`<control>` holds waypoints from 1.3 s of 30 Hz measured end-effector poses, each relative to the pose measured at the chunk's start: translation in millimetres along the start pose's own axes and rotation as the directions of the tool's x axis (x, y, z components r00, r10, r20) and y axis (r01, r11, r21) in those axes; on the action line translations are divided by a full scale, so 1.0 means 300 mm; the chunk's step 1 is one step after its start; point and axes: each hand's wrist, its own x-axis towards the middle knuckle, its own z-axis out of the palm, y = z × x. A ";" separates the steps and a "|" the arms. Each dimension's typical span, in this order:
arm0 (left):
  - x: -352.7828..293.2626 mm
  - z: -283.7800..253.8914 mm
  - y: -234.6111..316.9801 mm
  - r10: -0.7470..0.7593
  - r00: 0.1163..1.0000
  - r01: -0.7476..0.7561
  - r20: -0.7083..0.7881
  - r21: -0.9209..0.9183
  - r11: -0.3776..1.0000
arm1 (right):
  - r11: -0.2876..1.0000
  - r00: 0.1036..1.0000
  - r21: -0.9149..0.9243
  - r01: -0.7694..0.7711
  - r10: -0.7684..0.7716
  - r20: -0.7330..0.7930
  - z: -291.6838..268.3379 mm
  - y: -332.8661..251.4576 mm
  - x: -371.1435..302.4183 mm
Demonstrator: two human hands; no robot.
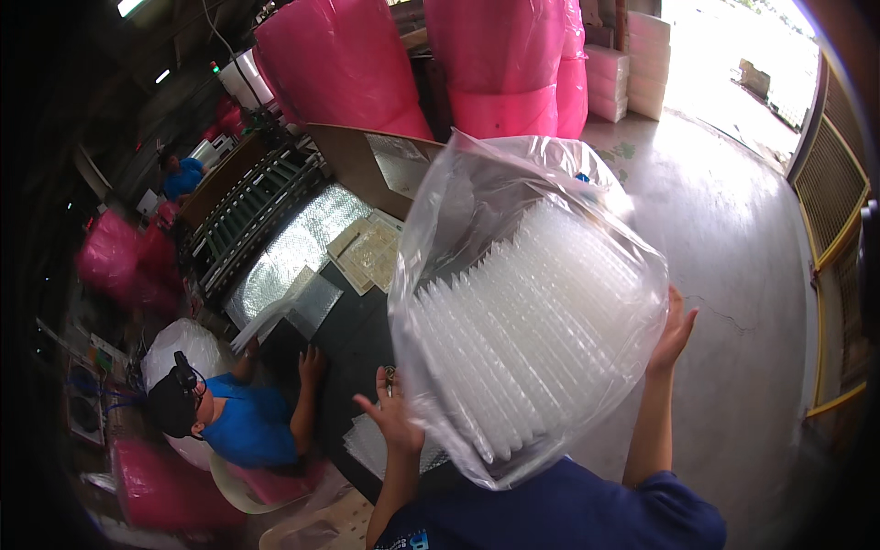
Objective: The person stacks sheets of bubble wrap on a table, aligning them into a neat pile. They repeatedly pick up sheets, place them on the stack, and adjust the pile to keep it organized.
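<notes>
A big clear plastic bag (pixel 522 302) stuffed with a stack of clear moulded plastic trays fills the centre of the head view. My left hand (pixel 392 417) presses flat against the bag's lower left side, fingers spread. My right hand (pixel 674 332) props up its right side with an open palm. Between the two hands the bag is lifted in front of my chest, above the dark table (pixel 353 344). The bag's loose mouth (pixel 513 156) puffs up at the top.
A seated person in a blue shirt (pixel 240 417) with a head camera leans on the table at lower left. Silver bubble-foil sheets (pixel 289 252), flat beige panels (pixel 367 255) and a cardboard box (pixel 367 160) lie beyond. Tall pink rolls (pixel 495 64) stand behind; concrete floor (pixel 733 238) at right.
</notes>
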 end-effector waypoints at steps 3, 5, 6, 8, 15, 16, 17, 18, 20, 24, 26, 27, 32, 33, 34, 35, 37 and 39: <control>0.007 0.041 -0.056 -0.238 0.952 0.251 -0.193 0.046 0.967 | 0.982 0.979 0.079 -0.171 0.160 0.123 -0.095 0.036 0.103; -0.015 0.083 -0.150 -0.224 0.967 0.239 -0.125 0.124 0.963 | 0.962 0.962 0.087 -0.258 0.248 0.115 -0.094 0.169 0.109; -0.021 0.104 -0.176 -0.211 0.973 0.222 -0.095 0.137 0.965 | 0.955 0.954 0.083 -0.286 0.276 0.115 -0.078 0.215 0.109; -0.042 0.109 -0.210 -0.205 0.978 0.208 -0.038 0.179 0.962 | 0.940 0.939 0.074 -0.334 0.325 0.107 -0.059 0.298 0.093; -0.103 0.009 -0.239 -0.277 0.958 0.236 0.075 0.342 0.909 | 0.943 0.938 0.030 -0.331 0.326 0.115 -0.039 0.268 0.082; -0.106 -0.008 -0.235 -0.288 0.954 0.239 0.087 0.366 0.900 | 0.946 0.941 0.026 -0.323 0.318 0.120 -0.028 0.249 0.085; -0.111 -0.022 -0.233 -0.305 0.947 0.244 0.103 0.389 0.888 | 0.950 0.943 0.018 -0.313 0.308 0.126 -0.023 0.228 0.096; -0.104 -0.034 -0.234 -0.317 0.940 0.243 0.123 0.409 0.880 | 0.953 0.945 0.011 -0.302 0.298 0.133 -0.013 0.218 0.126; -0.061 -0.048 -0.228 -0.322 0.930 0.216 0.179 0.445 0.869 | 0.957 0.947 -0.002 -0.290 0.287 0.144 0.003 0.208 0.201; 0.075 0.113 -0.056 -0.199 0.976 0.149 0.086 0.401 0.904 | 0.972 0.968 -0.045 -0.229 0.232 0.099 0.029 0.264 0.199; 0.342 -0.014 -0.030 -0.117 0.989 0.076 0.093 0.358 0.931 | 0.990 0.997 -0.130 -0.060 0.054 -0.051 0.042 0.293 0.075; 0.483 -0.067 -0.022 -0.087 0.989 0.043 0.123 0.327 0.944 | 0.965 0.971 -0.258 0.048 -0.106 -0.215 0.035 0.310 0.008; 1.006 0.069 0.054 -0.258 0.808 -0.009 0.529 0.449 0.894 | 0.867 0.896 -0.470 0.169 -0.334 -0.293 0.137 0.309 -0.264; 1.046 0.130 0.028 -0.299 0.787 -0.016 0.540 0.502 0.865 | 0.861 0.900 -0.472 0.187 -0.343 -0.270 0.156 0.298 -0.274; 1.062 0.198 -0.013 -0.354 0.778 -0.010 0.519 0.573 0.819 | 0.851 0.885 -0.479 0.215 -0.377 -0.273 0.180 0.278 -0.267; 1.064 0.251 -0.044 -0.400 0.775 -0.001 0.489 0.634 0.774 | 0.840 0.870 -0.485 0.243 -0.410 -0.274 0.195 0.263 -0.252; 1.055 0.317 -0.089 -0.452 0.767 0.004 0.456 0.701 0.713 | 0.822 0.846 -0.492 0.287 -0.459 -0.273 0.225 0.248 -0.227; 1.054 0.357 -0.103 -0.479 0.763 -0.002 0.435 0.742 0.671 | 0.828 0.852 -0.487 0.278 -0.447 -0.272 0.259 0.366 -0.162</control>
